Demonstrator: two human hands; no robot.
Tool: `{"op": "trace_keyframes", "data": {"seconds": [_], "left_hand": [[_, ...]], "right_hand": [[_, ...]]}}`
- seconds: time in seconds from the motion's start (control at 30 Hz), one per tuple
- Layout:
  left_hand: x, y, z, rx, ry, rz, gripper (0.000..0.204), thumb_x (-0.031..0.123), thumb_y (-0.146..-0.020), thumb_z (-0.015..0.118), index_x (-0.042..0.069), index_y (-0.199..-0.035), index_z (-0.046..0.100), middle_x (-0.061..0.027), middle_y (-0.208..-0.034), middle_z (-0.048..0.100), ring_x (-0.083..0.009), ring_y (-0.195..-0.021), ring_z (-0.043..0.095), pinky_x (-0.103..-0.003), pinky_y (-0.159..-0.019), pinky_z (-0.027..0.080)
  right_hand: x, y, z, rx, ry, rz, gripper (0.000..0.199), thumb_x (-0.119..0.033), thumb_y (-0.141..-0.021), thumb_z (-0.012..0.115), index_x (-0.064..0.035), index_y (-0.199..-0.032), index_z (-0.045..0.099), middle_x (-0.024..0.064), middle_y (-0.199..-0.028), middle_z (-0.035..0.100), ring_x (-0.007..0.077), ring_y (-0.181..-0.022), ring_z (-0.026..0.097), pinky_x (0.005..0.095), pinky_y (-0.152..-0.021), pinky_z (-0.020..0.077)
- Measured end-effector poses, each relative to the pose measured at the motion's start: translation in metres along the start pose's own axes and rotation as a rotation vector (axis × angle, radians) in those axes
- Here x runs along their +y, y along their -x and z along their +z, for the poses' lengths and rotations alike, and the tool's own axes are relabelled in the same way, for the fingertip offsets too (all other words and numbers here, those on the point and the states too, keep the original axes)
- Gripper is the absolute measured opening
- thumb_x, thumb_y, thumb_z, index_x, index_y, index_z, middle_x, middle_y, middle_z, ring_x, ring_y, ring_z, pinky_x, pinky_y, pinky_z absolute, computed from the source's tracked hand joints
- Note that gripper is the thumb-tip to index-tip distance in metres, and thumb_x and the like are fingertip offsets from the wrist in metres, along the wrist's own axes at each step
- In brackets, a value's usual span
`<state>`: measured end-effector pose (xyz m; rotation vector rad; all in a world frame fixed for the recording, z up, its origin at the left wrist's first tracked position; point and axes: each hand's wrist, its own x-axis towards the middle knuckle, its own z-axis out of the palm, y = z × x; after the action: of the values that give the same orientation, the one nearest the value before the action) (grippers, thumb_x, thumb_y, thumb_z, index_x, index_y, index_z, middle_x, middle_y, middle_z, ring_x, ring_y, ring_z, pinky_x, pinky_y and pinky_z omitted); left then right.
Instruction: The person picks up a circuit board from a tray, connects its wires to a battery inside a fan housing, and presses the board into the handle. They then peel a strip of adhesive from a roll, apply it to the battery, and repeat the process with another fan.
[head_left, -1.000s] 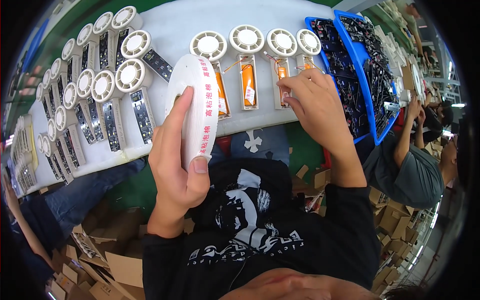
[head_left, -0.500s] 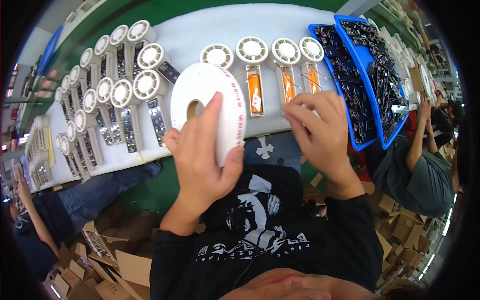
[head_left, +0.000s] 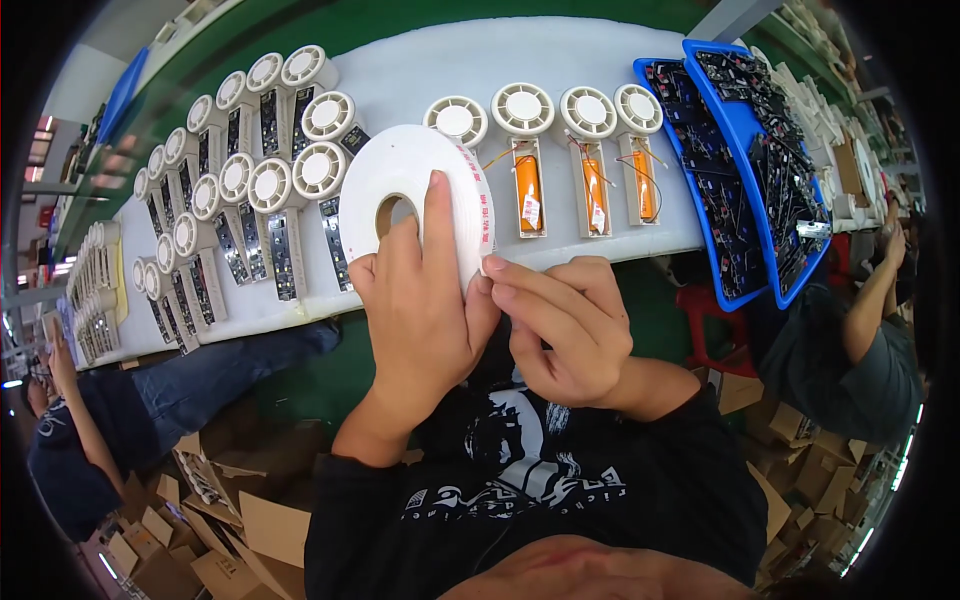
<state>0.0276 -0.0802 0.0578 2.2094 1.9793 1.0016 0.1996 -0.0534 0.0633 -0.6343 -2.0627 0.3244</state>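
Observation:
A wide white roll of tape [head_left: 410,165] with red print on its rim stands in my left hand [head_left: 425,310]. The fingers of that hand lie across its side and at the core hole, the thumb at the near edge. My right hand [head_left: 575,325] is closed in a pinch at the roll's lower right rim, its fingertips next to my left thumb; the bit of tape between them is too small to make out. Behind the roll stands a white handheld fan [head_left: 456,120], partly hidden. To its right are several open fans with orange battery cells [head_left: 528,190] and loose wires.
Rows of white fans with circuit boards [head_left: 270,190] cover the left of the white padded table [head_left: 400,70]. Two blue trays [head_left: 735,300] of black circuit boards sit at the right. Co-workers are on both sides; cardboard boxes [head_left: 270,530] lie on the floor.
My right hand has come left and down from beside the open fans to the roll's edge, its fingers now pinched there. My left hand still holds the roll.

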Motion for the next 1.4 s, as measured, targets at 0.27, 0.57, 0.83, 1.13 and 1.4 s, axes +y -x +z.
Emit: {"op": "trace_keyframes", "data": {"seconds": [0.27,0.57,0.83,1.13,1.4], "left_hand": [[0.002,-0.006,-0.011,-0.099,0.146,0.036,0.084,0.026,-0.078,0.066,-0.004,-0.152,0.040,-0.0161,-0.103,0.057,-0.0298,-0.086,0.056,-0.040,-0.074,0.033],[0.001,-0.002,-0.011,-0.007,0.361,0.033,0.076,0.026,-0.084,0.057,-0.007,-0.150,0.041,-0.0294,-0.131,0.059,-0.0406,-0.103,0.063,-0.044,-0.094,0.046],[-0.011,0.001,-0.015,0.055,0.531,-0.124,0.067,0.028,-0.091,0.044,-0.010,-0.146,0.045,-0.0295,-0.136,0.058,-0.0419,-0.111,0.062,-0.043,-0.102,0.045],[-0.014,0.002,-0.004,0.043,0.583,-0.103,0.069,0.030,-0.089,0.046,-0.010,-0.145,0.046,-0.0294,-0.133,0.060,-0.0395,-0.108,0.062,-0.042,-0.098,0.045],[-0.020,0.003,-0.003,0.053,0.522,-0.091,0.071,0.030,-0.086,0.047,-0.010,-0.145,0.046,-0.0286,-0.128,0.062,-0.0382,-0.103,0.062,-0.041,-0.096,0.044]], "right_hand": [[0.022,-0.014,-0.009,-0.032,-0.465,0.296,0.052,0.010,-0.076,0.074,0.0018,-0.125,0.060,0.0085,-0.097,0.070,0.0189,-0.083,0.057,0.0315,-0.071,0.0429],[0.041,-0.004,-0.025,0.092,-0.455,-0.178,0.046,0.009,-0.077,0.074,-0.0028,-0.118,0.058,0.0070,-0.091,0.064,0.0197,-0.084,0.052,0.0319,-0.071,0.0407],[0.063,-0.014,-0.113,-0.048,0.064,0.465,0.049,0.010,-0.078,0.072,-0.0051,-0.123,0.060,0.0051,-0.090,0.062,0.0194,-0.082,0.052,0.0309,-0.075,0.0447],[0.087,-0.008,-0.136,-0.564,0.169,0.561,0.039,0.010,-0.079,0.070,-0.0037,-0.115,0.063,0.0072,-0.090,0.059,0.0217,-0.082,0.055,0.0315,-0.075,0.0463],[0.089,-0.022,-0.124,-0.602,0.337,0.714,0.026,-0.003,-0.083,0.074,-0.0030,-0.108,0.066,0.0077,-0.081,0.058,0.0214,-0.076,0.056,0.0329,-0.071,0.0457]]}}
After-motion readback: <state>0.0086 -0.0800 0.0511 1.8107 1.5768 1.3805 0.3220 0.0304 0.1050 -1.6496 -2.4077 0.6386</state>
